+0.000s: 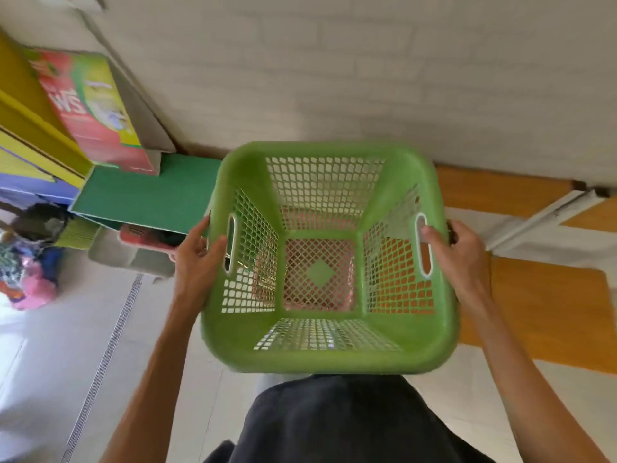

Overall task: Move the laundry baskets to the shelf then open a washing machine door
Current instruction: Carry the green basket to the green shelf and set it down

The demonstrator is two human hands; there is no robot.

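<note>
A: Carrying the green basket: our left hand and right hand are closed round its side handles, basket empty between them.

B: We see no shelf or washing machine; both steps remain.

A single head-worn, wide-angle camera looks steeply down over the wearer's chest, with both forearms reaching away from the lens. The green laundry basket sits close beneath it, filling the centre, its open top facing the lens so the mesh bottom shows. The white brick wall fills the upper frame; pale floor tiles run along the lower left. Straight lines bow toward the edges.
</note>
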